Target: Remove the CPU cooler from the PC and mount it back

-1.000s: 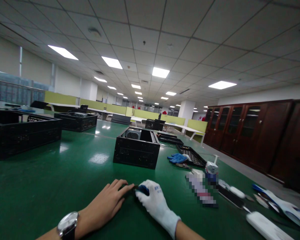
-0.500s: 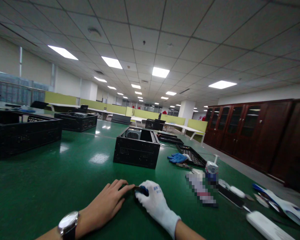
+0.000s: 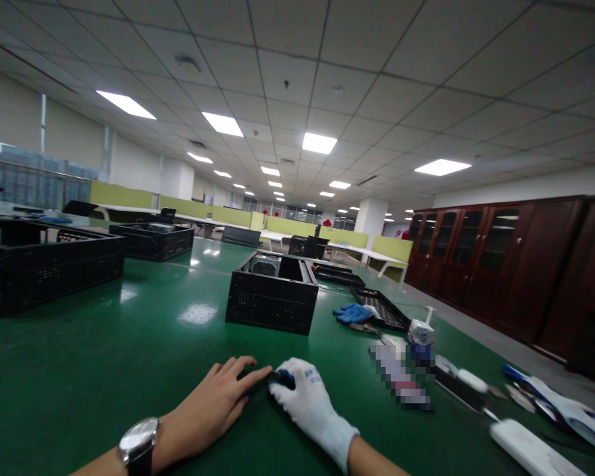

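My left hand point(image 3: 213, 403) is bare, with a wristwatch point(image 3: 139, 441) on its wrist. Its fingers are stretched out and apart above the green tabletop point(image 3: 99, 377), holding nothing. The index fingertip reaches a small dark, thin piece point(image 3: 274, 375). That piece sticks out of the pinch of my right hand point(image 3: 310, 403), which wears a white glove with blue-coated fingers. Most of the piece is hidden by the glove, and its kind cannot be made out. Beyond both hands stands an open black computer case point(image 3: 270, 304) with a power supply point(image 3: 265, 264) inside.
Two more black cases, a nearer one point(image 3: 54, 268) and a farther one point(image 3: 153, 241), stand at left. To the right lie a blue glove point(image 3: 352, 313), a black perforated panel point(image 3: 384, 309), a blurred-out flat item point(image 3: 401, 380), a paper roll point(image 3: 420, 332) and a white power strip point(image 3: 530, 449).
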`<state>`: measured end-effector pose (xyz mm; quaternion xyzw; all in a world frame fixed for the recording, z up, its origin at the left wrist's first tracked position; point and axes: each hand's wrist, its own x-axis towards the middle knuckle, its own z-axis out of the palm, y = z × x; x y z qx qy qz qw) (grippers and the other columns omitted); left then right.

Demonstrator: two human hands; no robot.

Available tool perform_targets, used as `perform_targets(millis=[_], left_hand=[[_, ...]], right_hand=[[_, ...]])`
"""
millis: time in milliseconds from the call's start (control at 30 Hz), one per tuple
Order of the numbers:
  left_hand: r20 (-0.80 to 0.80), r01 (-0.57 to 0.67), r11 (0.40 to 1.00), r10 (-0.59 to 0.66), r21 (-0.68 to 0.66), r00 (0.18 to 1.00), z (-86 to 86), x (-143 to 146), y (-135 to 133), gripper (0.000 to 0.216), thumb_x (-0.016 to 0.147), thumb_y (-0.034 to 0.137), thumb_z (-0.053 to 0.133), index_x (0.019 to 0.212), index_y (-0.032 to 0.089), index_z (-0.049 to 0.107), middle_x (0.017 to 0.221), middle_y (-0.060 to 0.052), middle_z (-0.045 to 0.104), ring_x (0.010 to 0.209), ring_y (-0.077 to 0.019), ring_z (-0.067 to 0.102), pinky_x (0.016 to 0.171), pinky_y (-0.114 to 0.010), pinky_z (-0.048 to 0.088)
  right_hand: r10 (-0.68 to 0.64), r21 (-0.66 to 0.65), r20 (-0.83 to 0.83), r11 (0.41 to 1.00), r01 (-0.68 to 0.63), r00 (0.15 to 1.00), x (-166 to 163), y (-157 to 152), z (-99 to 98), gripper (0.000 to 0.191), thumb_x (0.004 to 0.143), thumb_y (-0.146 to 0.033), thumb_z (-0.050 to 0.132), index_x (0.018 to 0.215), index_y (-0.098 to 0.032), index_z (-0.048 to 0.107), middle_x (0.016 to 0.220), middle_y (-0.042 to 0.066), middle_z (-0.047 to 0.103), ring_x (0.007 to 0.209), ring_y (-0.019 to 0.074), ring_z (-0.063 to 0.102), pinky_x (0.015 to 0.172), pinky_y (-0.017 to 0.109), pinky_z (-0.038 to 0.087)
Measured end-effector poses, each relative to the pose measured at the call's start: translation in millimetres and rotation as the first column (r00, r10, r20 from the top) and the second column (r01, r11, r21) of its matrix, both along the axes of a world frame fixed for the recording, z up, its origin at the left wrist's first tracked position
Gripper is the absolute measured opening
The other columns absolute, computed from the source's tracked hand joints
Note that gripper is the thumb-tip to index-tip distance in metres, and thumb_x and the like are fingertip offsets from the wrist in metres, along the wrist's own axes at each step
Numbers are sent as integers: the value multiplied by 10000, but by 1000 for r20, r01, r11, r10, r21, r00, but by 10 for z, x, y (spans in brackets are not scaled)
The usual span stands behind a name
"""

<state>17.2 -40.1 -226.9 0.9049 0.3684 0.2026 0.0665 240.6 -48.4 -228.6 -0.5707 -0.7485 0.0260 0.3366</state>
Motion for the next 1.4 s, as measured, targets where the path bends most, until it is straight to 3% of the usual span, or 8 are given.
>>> perform_targets(millis=[133, 333, 433, 633, 833, 1033, 1233, 1400], left_hand=[[36, -24, 1000, 25, -11, 999, 3, -12, 2, 429, 948, 200, 465, 1352, 336, 518, 1466, -59, 481, 1306, -296, 496, 1088, -582, 394], [4, -29, 998, 29, -47, 1000, 24, 3, -22, 747, 950, 161, 442, 1542, 490, 130, 1526, -32, 407, 1360, -295, 442, 1114, -640, 335], [-30, -13, 1000, 12, -28, 999, 37, 8, -29, 690, 952, 144, 430, 1504, 518, 255, 1504, -17, 432, 1361, -300, 438, 1105, -636, 346], [-7, -37, 999, 37, -21, 999, 14, -7, -1, 374, 951, 213, 467, 1297, 318, 561, 1477, -62, 472, 1324, -302, 480, 1111, -586, 368], [6, -41, 999, 41, -27, 999, 2, -5, -1, 746, 946, 188, 463, 1565, 419, 116, 1519, -52, 426, 1345, -293, 459, 1119, -594, 358], [8, -17, 982, 16, 186, 1000, -7, -1, 101, 803, 910, 131, 525, 1559, 426, 156, 1458, -43, 486, 1293, -275, 509, 1081, -532, 456], [45, -97, 910, 86, 404, 995, 719, 306, 888, 549, 965, 164, 549, 1489, 216, 395, 1472, -124, 454, 1422, -318, 340, 1177, -532, 325], [12, -264, 872, 285, 412, 959, 1418, 702, 1379, 379, 970, 366, 626, 1301, 191, 565, 1337, -103, 575, 1162, -278, 597, 972, -519, 516]], right_hand=[[-11, 73, -56, 997, 15, 998, 7, -37, 55, 85, 845, -259, 677, 817, -180, 691, 866, 51, 687, 851, 213, 637, 776, 298, 460], [-10, -49, 35, 999, 12, 999, 15, 32, -24, 89, 793, -266, 714, 830, -186, 722, 844, 46, 705, 842, 225, 651, 782, 307, 455], [-17, -46, 39, 999, 19, 999, 15, 40, -32, 102, 774, -264, 731, 835, -182, 725, 858, 55, 709, 869, 240, 652, 809, 319, 452], [-33, 82, -63, 996, 38, 997, 19, -41, 38, 116, 861, -288, 656, 812, -188, 685, 853, 37, 682, 841, 204, 636, 771, 286, 451], [-22, -63, 78, 998, 27, 997, 6, 6, -10, 122, 790, -296, 704, 850, -191, 721, 864, 54, 703, 859, 239, 649, 800, 327, 463], [37, 37, 42, 999, -39, 998, -26, -6, 21, 57, 784, -226, 639, 809, -187, 672, 878, 50, 661, 824, 205, 628, 761, 290, 473], [167, 82, -16, 983, -166, 986, -66, 18, 12, 176, 743, -111, 559, 850, -163, 690, 829, 48, 692, 773, 186, 647, 743, 263, 482], [139, -51, -84, 988, -144, 987, 51, -49, -13, 164, 798, -263, 538, 731, -201, 674, 697, 23, 696, 667, 194, 657, 614, 265, 470]])
